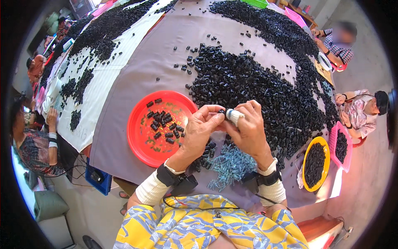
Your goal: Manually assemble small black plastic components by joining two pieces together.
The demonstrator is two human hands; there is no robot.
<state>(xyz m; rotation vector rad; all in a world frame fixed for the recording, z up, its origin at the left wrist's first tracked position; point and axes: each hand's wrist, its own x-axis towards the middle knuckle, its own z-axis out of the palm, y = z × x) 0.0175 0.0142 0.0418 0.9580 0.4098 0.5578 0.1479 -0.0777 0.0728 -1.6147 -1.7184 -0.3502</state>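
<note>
My left hand (pixel 200 128) and my right hand (pixel 248 128) meet above the table, pinching one small black plastic piece (pixel 222 111) between their fingertips. A white bandage wraps a right finger (pixel 234 115). A red round tray (pixel 159 128) holding several black pieces lies just left of my hands. Behind them spreads a large heap of black plastic pieces (pixel 248 83). Below my hands lies a small pile of pale blue metal clips (pixel 230 164).
The table has a grey cloth (pixel 153 62) and a white striped cloth (pixel 107 79) with more black heaps. At right sit a yellow bowl (pixel 315 164) and a pink basket (pixel 340 146) of black pieces. Other people sit around the table at left and right.
</note>
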